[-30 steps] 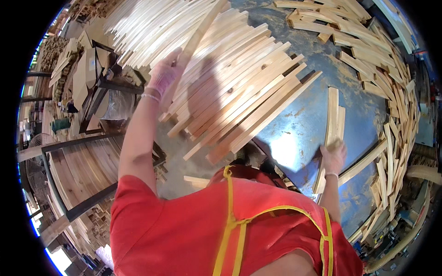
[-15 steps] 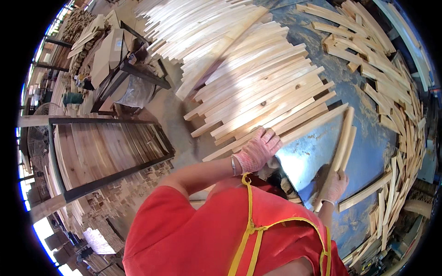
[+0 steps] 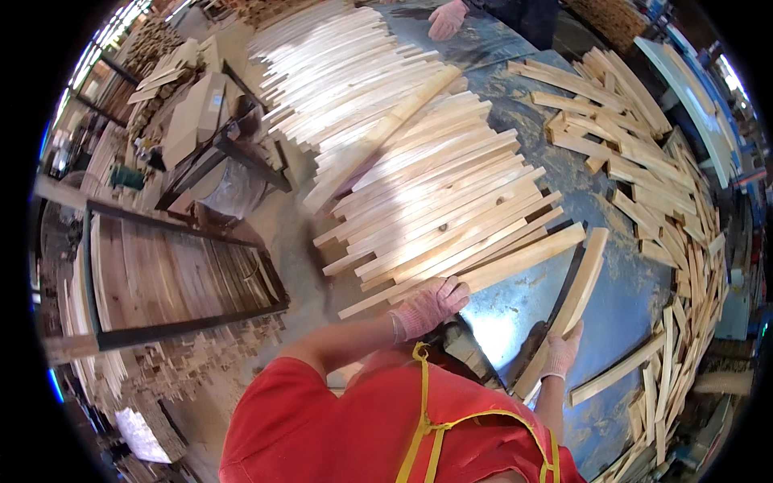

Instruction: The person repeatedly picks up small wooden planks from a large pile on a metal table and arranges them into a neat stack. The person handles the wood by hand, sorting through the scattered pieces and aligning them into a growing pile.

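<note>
My left hand, in a pinkish knitted glove, has its fingers curled over the near-left end of a wooden strip. That strip is the nearest of a wide row of pale strips laid side by side with uneven ends. On the right, my gloved right hand grips a separate long strip, which slants away from me over the bare metal tabletop. A second strip seems to lie against it, mostly hidden. My right fingertips are partly hidden by the wood.
A loose pile of strips runs along the right side. One board lies diagonally across the row. To the left stand a dark-framed rack of boards and a cardboard piece. At the far edge is another person's gloved hand.
The view has tilted, so the far person's hand now shows. The strip in my right hand has turned, showing a broader flat face. My left hand stays at the same strip's end.
</note>
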The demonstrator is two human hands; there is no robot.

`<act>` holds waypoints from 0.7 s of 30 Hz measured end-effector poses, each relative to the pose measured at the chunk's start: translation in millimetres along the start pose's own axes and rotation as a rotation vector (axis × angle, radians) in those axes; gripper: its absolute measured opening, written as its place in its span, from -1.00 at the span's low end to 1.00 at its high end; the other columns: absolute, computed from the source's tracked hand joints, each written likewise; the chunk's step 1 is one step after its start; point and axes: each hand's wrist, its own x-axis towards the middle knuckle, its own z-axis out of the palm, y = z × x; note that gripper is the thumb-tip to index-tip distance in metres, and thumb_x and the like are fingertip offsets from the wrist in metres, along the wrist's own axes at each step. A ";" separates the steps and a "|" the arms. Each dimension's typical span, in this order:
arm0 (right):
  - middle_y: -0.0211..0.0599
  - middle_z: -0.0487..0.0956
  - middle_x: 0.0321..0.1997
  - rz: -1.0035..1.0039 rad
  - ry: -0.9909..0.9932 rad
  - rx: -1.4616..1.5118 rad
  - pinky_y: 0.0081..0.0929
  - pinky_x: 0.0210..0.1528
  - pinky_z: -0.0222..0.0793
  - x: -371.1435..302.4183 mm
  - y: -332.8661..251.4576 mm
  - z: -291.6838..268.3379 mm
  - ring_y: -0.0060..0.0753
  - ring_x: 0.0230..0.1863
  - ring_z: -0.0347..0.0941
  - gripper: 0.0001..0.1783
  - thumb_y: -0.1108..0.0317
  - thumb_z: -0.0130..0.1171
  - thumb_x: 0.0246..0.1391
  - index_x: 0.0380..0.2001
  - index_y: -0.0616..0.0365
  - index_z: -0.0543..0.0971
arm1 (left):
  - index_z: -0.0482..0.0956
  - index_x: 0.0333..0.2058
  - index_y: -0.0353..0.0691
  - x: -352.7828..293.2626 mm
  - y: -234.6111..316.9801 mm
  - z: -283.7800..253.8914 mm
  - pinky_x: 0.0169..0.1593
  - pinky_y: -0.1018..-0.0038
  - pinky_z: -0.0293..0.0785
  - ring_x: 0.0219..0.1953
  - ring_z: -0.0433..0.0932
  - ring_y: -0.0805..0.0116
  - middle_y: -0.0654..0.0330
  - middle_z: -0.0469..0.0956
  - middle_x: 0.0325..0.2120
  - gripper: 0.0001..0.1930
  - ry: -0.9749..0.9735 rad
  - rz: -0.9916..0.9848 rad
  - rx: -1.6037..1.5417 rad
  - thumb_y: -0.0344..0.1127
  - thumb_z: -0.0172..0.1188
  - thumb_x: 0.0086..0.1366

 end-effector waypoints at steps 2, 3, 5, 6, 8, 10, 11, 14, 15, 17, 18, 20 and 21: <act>0.00 0.55 0.36 0.071 -0.043 0.202 -0.22 0.25 0.53 -3.3 -15.5 -0.7 -0.11 0.23 0.59 0.05 0.69 0.29 0.03 0.61 0.17 0.17 | 0.55 0.16 -0.14 -2.5 5.5 -7.0 0.06 0.45 0.52 0.04 0.57 0.29 0.20 0.51 0.02 -0.53 0.017 -0.064 -0.015 -0.25 0.20 0.27; 0.00 0.55 0.35 0.087 -0.062 0.254 -0.22 0.23 0.53 -2.4 -25.1 1.3 -0.12 0.20 0.59 0.03 0.68 0.29 0.05 0.60 0.20 0.17 | 0.54 0.17 -0.14 -0.9 6.7 -20.6 0.04 0.44 0.54 0.04 0.58 0.28 0.20 0.51 0.03 -0.53 0.025 -0.089 -0.018 -0.26 0.20 0.27; 0.01 0.55 0.32 0.127 -0.100 0.347 -0.24 0.21 0.54 1.3 -37.8 4.4 -0.15 0.16 0.58 -0.01 0.66 0.28 0.08 0.59 0.25 0.18 | 0.53 0.20 -0.17 1.8 7.7 -35.4 0.02 0.31 0.61 0.04 0.61 0.13 0.11 0.54 0.05 -0.50 0.040 -0.281 -0.128 -0.32 0.20 0.26; 0.02 0.54 0.32 0.122 -0.122 0.378 -0.23 0.20 0.55 9.6 -41.5 8.9 -0.15 0.15 0.58 -0.01 0.64 0.28 0.10 0.60 0.25 0.16 | 0.53 0.21 -0.17 0.0 4.6 -33.3 0.01 0.28 0.61 0.04 0.61 0.09 0.09 0.55 0.05 -0.49 0.038 -0.345 -0.163 -0.33 0.20 0.26; 0.04 0.53 0.32 0.119 -0.173 0.437 -0.21 0.18 0.56 30.4 -50.4 24.2 -0.15 0.13 0.58 -0.01 0.62 0.27 0.14 0.61 0.24 0.12 | 0.54 0.07 -0.21 -10.6 2.4 -4.8 -0.02 0.13 0.59 -0.03 0.60 -0.05 0.02 0.56 -0.04 -0.52 0.108 -0.401 -0.167 -0.28 0.29 0.15; 0.04 0.53 0.32 0.113 -0.181 0.558 -0.24 0.24 0.53 22.0 -51.8 55.1 -0.14 0.16 0.57 0.00 0.59 0.27 0.18 0.63 0.26 0.06 | 0.56 0.04 -0.21 -13.1 3.9 -6.5 0.00 0.10 0.57 -0.03 0.60 -0.06 0.02 0.57 -0.07 -0.56 0.046 -0.403 -0.211 -0.23 0.31 0.18; 0.05 0.53 0.32 0.103 -0.177 0.626 -0.26 0.27 0.52 16.2 -51.6 76.3 -0.14 0.18 0.56 0.00 0.57 0.27 0.20 0.63 0.27 0.04 | 0.57 0.02 -0.21 -7.7 -2.6 -9.4 0.01 0.09 0.57 -0.03 0.60 -0.06 0.02 0.57 -0.08 -0.57 0.025 -0.398 -0.228 -0.21 0.32 0.19; 0.09 0.35 0.53 -0.029 -0.473 0.527 -0.28 0.49 0.31 -29.5 -54.4 125.8 -0.06 0.41 0.41 0.03 0.55 0.29 0.22 0.63 0.33 -0.02 | 0.59 0.13 -0.26 -12.5 -32.3 -34.8 0.19 0.07 0.50 0.09 0.58 -0.06 -0.02 0.59 0.06 -0.45 0.117 -0.856 -0.008 -0.08 0.33 0.25; 0.10 0.27 0.61 -0.046 -0.716 0.642 -0.28 0.54 0.24 -47.3 -84.4 117.7 -0.05 0.49 0.34 0.02 0.55 0.30 0.23 0.63 0.34 -0.01 | 0.57 0.21 -0.30 -38.3 -49.8 -22.0 0.27 0.04 0.47 0.17 0.56 -0.05 -0.05 0.59 0.17 -0.38 0.259 -1.062 0.127 -0.05 0.32 0.26; 0.10 0.18 0.66 0.060 -0.859 0.772 -0.25 0.56 0.21 -44.4 -85.9 108.1 -0.07 0.55 0.28 0.01 0.56 0.29 0.24 0.63 0.35 0.00 | 0.52 0.25 -0.38 -90.8 -88.3 3.6 0.29 0.05 0.44 0.18 0.56 -0.04 -0.12 0.56 0.22 -0.31 0.511 -1.480 0.311 -0.01 0.34 0.28; 0.10 0.14 0.69 0.122 -0.939 0.834 -0.24 0.57 0.20 -43.9 -83.5 103.6 -0.07 0.57 0.24 0.00 0.56 0.29 0.24 0.63 0.35 0.00 | 0.56 0.19 -0.36 -126.9 -103.7 13.1 0.22 0.09 0.49 0.11 0.59 0.01 -0.09 0.60 0.15 -0.38 0.687 -1.734 -0.116 -0.01 0.32 0.31; 0.09 0.16 0.68 0.083 -0.826 0.813 -0.24 0.60 0.14 -17.3 -62.8 97.3 -0.09 0.59 0.21 -0.03 0.58 0.27 0.25 0.62 0.36 0.02 | 0.63 0.07 -0.33 -145.6 -104.6 22.7 0.09 0.15 0.57 -0.02 0.64 0.10 -0.02 0.64 -0.01 -0.49 0.864 -1.923 -0.902 -0.03 0.30 0.33; 0.08 0.17 0.67 0.059 -0.768 0.808 -0.24 0.61 0.11 -2.9 -61.9 93.3 -0.10 0.60 0.20 -0.04 0.59 0.27 0.25 0.62 0.36 0.04 | 0.65 0.01 -0.30 -143.9 -98.5 21.6 0.03 0.18 0.60 -0.07 0.65 0.14 0.03 0.65 -0.10 -0.54 0.871 -1.888 -1.212 -0.04 0.29 0.33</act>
